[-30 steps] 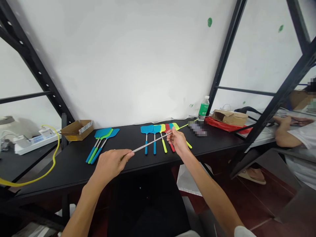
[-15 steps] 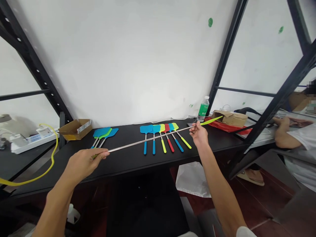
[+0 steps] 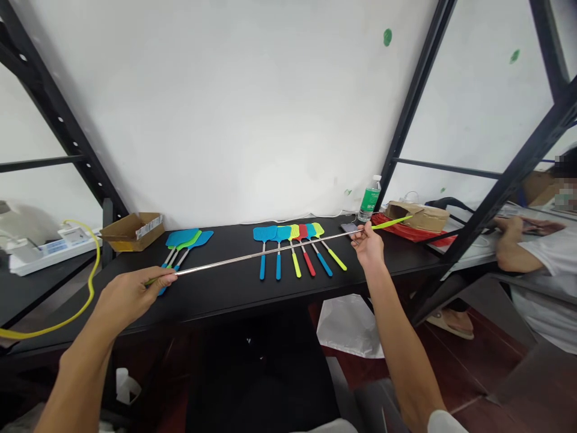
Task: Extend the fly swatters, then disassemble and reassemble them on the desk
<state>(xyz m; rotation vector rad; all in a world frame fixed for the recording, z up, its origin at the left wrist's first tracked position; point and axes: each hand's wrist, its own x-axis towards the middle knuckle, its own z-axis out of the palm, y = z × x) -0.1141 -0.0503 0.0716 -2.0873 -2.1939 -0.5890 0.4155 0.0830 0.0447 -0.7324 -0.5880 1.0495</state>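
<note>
I hold one telescopic fly swatter (image 3: 270, 253) stretched out long above the black table (image 3: 225, 294). My left hand (image 3: 128, 294) is closed on its handle end at the left. My right hand (image 3: 368, 243) pinches the silver rod near the yellow-green head (image 3: 391, 222) at the right. Under the rod, a row of several swatters (image 3: 295, 246) with blue, yellow and red handles lies side by side. A smaller bunch of blue and green swatters (image 3: 183, 246) lies to the left, close to my left hand.
An open cardboard box (image 3: 128, 231) stands at the table's back left. A green-labelled bottle (image 3: 370, 198), a brown box (image 3: 419, 215) and red cloth sit at the right. Black rack posts (image 3: 408, 114) frame the table. Another person's arm (image 3: 514, 252) rests on the neighbouring table. A yellow hose (image 3: 85, 294) hangs left.
The swatter's rod has been pulled out much longer. My left hand moved left and toward me, my right hand moved right toward the bottle, carrying the yellow-green head away from the row.
</note>
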